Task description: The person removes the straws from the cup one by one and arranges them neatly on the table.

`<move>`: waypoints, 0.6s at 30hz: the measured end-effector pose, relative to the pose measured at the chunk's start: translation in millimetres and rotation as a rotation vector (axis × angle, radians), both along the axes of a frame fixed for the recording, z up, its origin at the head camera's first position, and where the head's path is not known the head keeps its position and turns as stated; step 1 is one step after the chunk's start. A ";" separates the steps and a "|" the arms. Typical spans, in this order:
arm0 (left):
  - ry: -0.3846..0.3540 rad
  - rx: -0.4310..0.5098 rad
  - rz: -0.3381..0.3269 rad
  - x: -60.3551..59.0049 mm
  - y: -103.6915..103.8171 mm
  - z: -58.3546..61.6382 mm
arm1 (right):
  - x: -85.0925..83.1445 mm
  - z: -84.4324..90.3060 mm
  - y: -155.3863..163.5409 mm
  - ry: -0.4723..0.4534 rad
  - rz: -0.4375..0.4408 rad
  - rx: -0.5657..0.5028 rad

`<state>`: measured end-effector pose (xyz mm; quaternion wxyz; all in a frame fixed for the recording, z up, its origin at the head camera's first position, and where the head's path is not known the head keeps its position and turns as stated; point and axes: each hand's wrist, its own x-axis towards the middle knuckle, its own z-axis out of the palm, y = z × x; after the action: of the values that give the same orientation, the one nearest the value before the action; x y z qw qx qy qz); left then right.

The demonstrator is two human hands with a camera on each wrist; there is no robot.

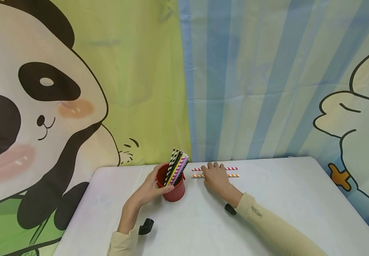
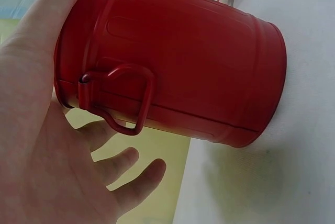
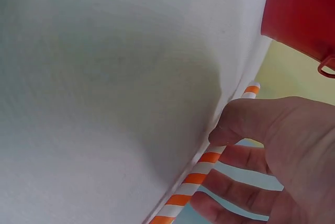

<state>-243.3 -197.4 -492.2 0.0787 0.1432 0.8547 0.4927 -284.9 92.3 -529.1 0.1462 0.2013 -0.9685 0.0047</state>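
Head view: left hand (image 1: 148, 192) cups ribbed red tin (image 1: 173, 190); right hand (image 1: 215, 177) lies flat over striped straws (image 1: 231, 172).

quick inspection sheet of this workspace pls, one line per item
surface: white table, bare around the work
job's things: red tin cup upright, holding striped straws; orange-striped straw and red-striped straw lie flat side by side
clutter: nothing seen
grippers: left hand holds the cup's side; right hand rests over both flat straws, thumb on the orange one
cables: nothing seen; a black wrist mount shows at the left wrist
surroundings: panda backdrop and blue striped curtain behind
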 end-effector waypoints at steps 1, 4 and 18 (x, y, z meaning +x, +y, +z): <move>-0.001 0.001 0.001 0.0 -0.1 -0.1 | 0.2 -0.2 -0.3 0.002 0.002 -0.001; -0.002 0.006 -0.003 0.0 -0.1 -0.2 | 1.0 -0.5 -1.3 0.009 0.006 -0.005; -0.020 0.004 0.005 -0.4 0.2 0.4 | 0.7 1.9 -3.7 -0.007 -0.004 -0.005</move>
<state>-243.7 -197.1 -491.8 0.0858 0.1361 0.8532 0.4962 -284.2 88.6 -527.1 0.1433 0.1992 -0.9694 0.0074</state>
